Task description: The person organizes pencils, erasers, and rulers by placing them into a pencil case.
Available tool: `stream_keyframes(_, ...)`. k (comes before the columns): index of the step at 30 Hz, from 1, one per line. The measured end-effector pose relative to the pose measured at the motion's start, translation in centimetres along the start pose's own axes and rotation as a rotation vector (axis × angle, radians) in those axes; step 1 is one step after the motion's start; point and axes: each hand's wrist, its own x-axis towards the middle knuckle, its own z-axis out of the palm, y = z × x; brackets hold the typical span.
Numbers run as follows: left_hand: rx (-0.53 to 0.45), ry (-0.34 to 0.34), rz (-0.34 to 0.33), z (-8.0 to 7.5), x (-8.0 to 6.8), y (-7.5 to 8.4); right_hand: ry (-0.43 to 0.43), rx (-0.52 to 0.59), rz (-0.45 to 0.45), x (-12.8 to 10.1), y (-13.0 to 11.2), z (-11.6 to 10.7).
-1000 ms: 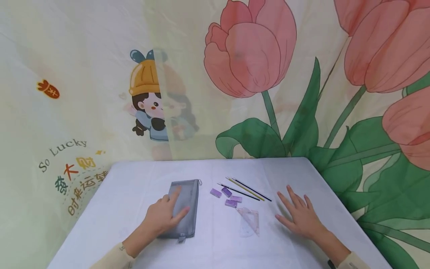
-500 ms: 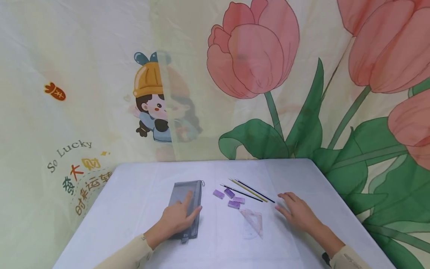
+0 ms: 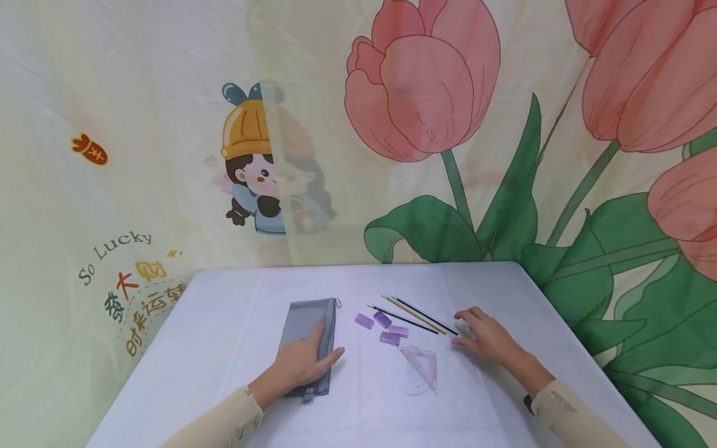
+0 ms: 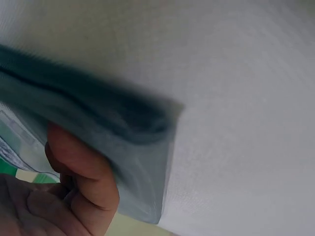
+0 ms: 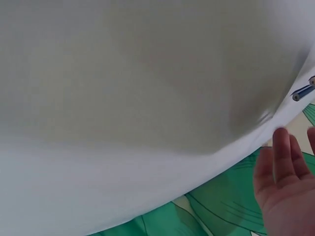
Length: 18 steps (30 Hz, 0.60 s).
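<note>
A grey zip pouch lies flat on the table, a loop at its far corner. My left hand rests over its lower half, index finger extended along it and thumb out past the right edge. The left wrist view shows that hand against the pouch's grey fabric. My right hand hovers with bent, parted fingers by the near ends of three pencils, nothing in its grasp. Of these, a dark pencil is nearest, beside a yellow pencil and another dark pencil.
Several small purple blocks like erasers lie between pouch and pencils. Closer to me are a clear pinkish set square and a transparent protractor. A printed curtain hangs behind the white-covered table.
My right hand has come in toward the pencil ends, its spread fingers drawing together and bending. The left hand has shifted slightly right on the pouch. The view has shifted a little.
</note>
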Motion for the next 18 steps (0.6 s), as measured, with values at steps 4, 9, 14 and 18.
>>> stream_keyframes(4, 0.001, -0.013, -0.005, 0.0, 0.0, -0.1, -0.084, 0.052, 0.023, 1.0, 0.4, 0.2)
stream_keyframes(9, -0.033, -0.017, 0.007, 0.1, 0.1, -0.3, -0.126, 0.082, 0.074, 2.0, 0.8, 0.7)
stream_keyframes(14, -0.071, -0.040, 0.033, -0.1, -0.1, -0.5, -0.161, 0.095, 0.106, 2.4, 0.8, 1.1)
stream_keyframes(18, -0.110, -0.044, 0.064, 0.0, -0.1, -1.1, -0.161, 0.092, 0.118, 2.6, 0.9, 1.4)
